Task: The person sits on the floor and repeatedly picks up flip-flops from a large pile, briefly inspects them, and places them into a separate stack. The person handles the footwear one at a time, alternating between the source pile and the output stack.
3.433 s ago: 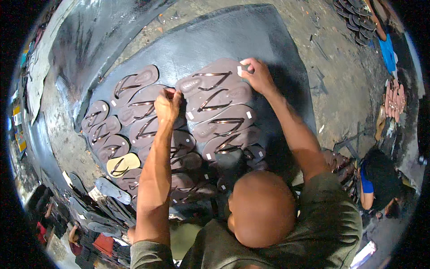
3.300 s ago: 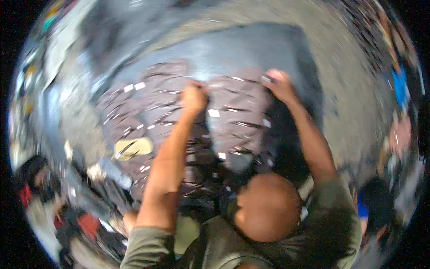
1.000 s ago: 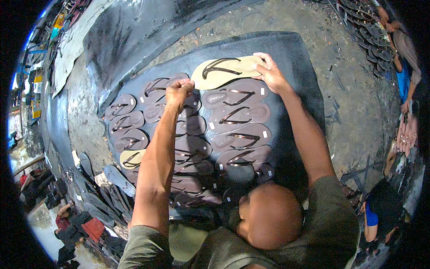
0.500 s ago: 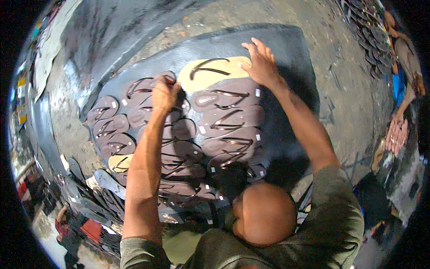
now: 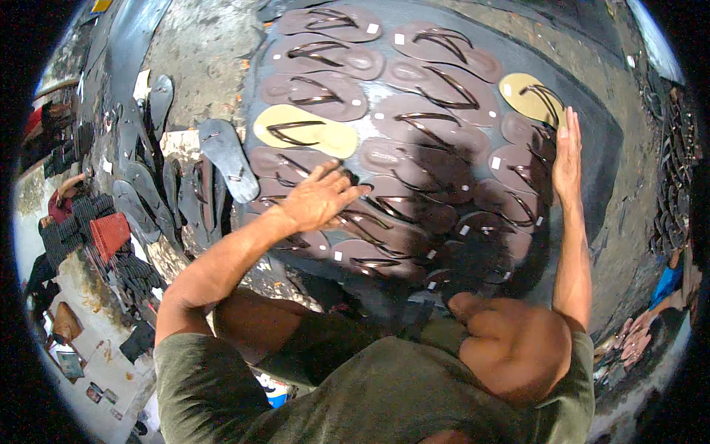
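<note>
Brown flip-flops [image 5: 435, 89] with glossy dark straps lie in columns on a dark sheet [image 5: 592, 140]. Over the near part of the left columns is my left hand [image 5: 318, 198], palm down, its fingers spread on or just above the soles and straps. My right hand [image 5: 568, 159] stands on edge along the right column, fingers stretched out, near a yellow flip-flop [image 5: 526, 95] at that column's far end. Another yellow flip-flop [image 5: 299, 133] lies among the brown ones in the left column, beyond my left hand. Neither hand grips anything visible. Shadow darkens the nearest flip-flops.
A grey flip-flop [image 5: 228, 159] lies beside the sheet's left edge, with several dark ones [image 5: 137, 200] piled farther left. More dark footwear [image 5: 673, 170] lines the far right. Another person's hands [image 5: 627, 340] show at the lower right. My bent knee [image 5: 514, 344] is close to the sheet.
The view has turned and shifted. My left hand has gone from closed at a flip-flop to spread over the near rows. My right hand has come down along the right column's outer side.
</note>
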Tool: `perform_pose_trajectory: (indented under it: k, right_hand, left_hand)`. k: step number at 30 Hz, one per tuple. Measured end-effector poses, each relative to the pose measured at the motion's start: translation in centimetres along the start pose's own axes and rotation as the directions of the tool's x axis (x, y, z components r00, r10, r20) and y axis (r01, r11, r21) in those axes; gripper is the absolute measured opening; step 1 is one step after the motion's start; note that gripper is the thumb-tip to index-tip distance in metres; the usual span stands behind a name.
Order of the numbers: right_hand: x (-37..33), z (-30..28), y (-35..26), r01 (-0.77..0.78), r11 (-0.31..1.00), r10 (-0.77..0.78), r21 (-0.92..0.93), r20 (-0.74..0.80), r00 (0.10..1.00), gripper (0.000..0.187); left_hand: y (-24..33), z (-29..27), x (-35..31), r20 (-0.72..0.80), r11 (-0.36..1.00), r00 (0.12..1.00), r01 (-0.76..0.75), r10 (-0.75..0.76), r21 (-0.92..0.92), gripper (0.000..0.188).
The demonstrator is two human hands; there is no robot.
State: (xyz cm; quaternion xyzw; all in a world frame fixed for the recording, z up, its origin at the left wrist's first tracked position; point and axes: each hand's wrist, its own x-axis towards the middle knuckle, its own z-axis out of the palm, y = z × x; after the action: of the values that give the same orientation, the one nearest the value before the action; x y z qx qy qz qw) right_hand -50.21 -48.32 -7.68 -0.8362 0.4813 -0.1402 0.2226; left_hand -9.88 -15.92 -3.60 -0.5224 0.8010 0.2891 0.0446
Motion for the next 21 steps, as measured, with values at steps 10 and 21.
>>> perform_pose_trajectory:
  k: [10, 21]
  right_hand:
    - [-15.4, -10.4, -20.7, -0.306, 0.852, 0.230, 0.425, 0.221, 0.948, 0.056]
    - [-24.2, -19.8, -18.6, -0.199, 0.501, 0.737, 0.842, -0.295, 0.608, 0.066]
  left_hand:
    - [5.9, -7.8, 5.0, -0.226, -0.215, 0.872, -0.344, -0.435, -0.914, 0.071]
    - [22.6, -3.0, 14.9, -0.713, 0.433, 0.699, -0.625, -0.059, -0.649, 0.088]
